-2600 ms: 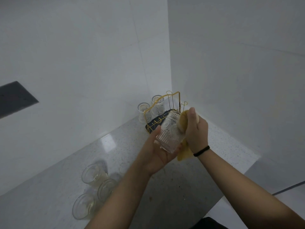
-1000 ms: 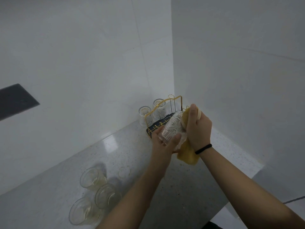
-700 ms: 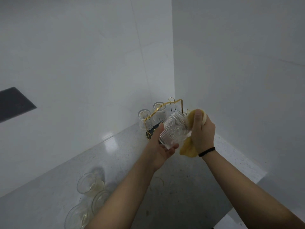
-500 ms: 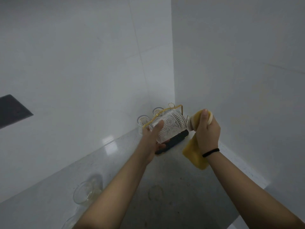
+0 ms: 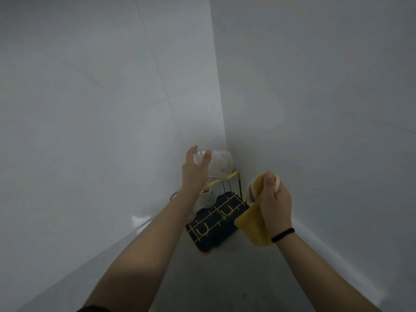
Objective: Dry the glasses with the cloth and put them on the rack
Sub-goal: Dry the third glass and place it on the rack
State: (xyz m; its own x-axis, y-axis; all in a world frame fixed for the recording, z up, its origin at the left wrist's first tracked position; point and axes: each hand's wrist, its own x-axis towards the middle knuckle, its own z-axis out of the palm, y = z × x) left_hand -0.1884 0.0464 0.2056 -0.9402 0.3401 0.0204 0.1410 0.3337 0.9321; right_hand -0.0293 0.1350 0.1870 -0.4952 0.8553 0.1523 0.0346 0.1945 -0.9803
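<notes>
- Walls (image 5: 90,86) of pale grey tile meet in a corner straight ahead of you, above a speckled grey counter (image 5: 225,278).
- Your left hand (image 5: 193,172) grips a patterned glass (image 5: 219,163), held above the rack (image 5: 216,218).
- That gold-wire rack stands on its dark tray in the corner.
- Your right hand (image 5: 274,199) is closed round the yellow cloth (image 5: 253,228), beside the rack.

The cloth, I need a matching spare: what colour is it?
Mustard yellow cloth, plain, gripped in the right hand; head view.
</notes>
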